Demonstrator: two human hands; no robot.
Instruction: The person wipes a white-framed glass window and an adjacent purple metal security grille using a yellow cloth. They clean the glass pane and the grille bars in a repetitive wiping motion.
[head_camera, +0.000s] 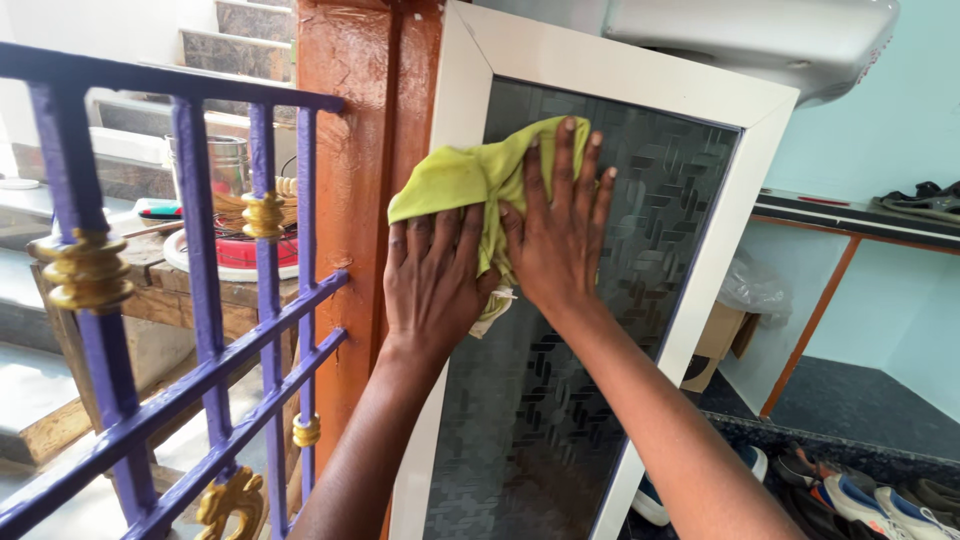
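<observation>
Head view looks down on two bare hands pressed against one patterned dark glass panel (570, 400) set in a white frame (720, 240). One yellow-green cloth (465, 175) lies bunched against the upper part of the glass, between and under the hands. The left hand (432, 280) has its fingers (440, 232) held close together and laid flat over the lower edge of the cloth, pinning it to the glass rather than clenching it. The right hand (560, 235) is spread open, fingers (566, 160) stretched upward and slightly fanned, palm flat on the cloth, fingertips reaching its top edge and the bare glass beside it.

Left of the frame stands one orange-brown wooden post (360, 150), touching the frame's side. Further left is one purple metal railing (200, 330) with gold ornaments; four of these show. Behind the railing, a wooden counter (165, 290) carries one steel container (225, 165) and one red and white round dish (235, 255). Several shoes (860, 495) lie at lower right; their count cannot be told.
</observation>
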